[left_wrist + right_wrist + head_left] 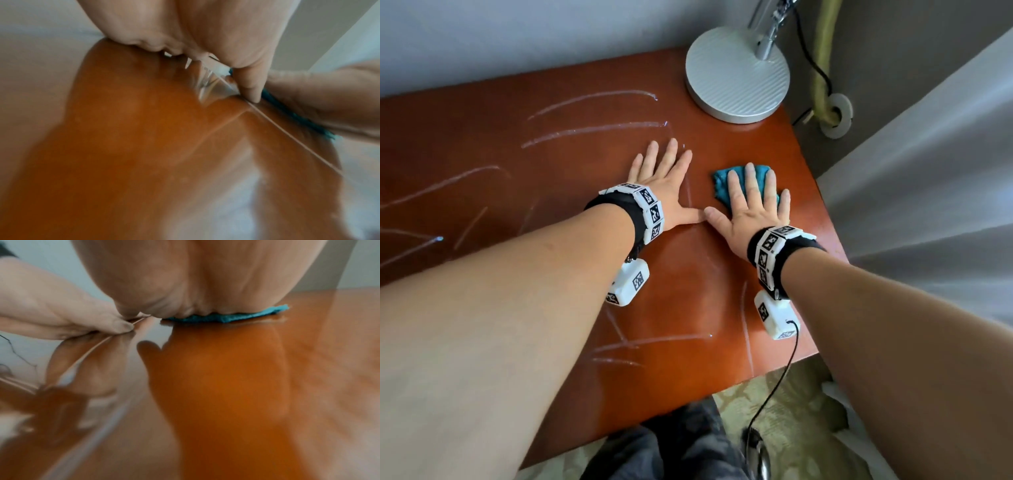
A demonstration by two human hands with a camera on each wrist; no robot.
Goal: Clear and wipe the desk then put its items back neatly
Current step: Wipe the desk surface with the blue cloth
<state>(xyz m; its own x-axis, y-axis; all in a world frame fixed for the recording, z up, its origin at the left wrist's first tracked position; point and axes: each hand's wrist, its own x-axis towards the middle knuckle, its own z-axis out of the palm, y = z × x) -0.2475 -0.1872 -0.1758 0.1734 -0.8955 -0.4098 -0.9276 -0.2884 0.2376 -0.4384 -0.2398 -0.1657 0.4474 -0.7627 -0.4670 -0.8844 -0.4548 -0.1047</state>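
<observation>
Crumpled teal cloth (pixel 726 181) lies on glossy reddish-brown desk (pixel 551 164), near right edge.

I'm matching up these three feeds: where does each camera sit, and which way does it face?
Head: worn on the head, looking down at the desk, lamp base, both forearms and hands.
Left wrist: under the left hand, facing along its flat fingers.
Right wrist: under the right hand, facing the teal cloth it presses.
Shared: both wrist views show the cloth and the other hand's thumb.

Left hand (pixel 666 186) flat, fingers spread, right hand (pixel 751 209) flat, thumbs touching
</observation>
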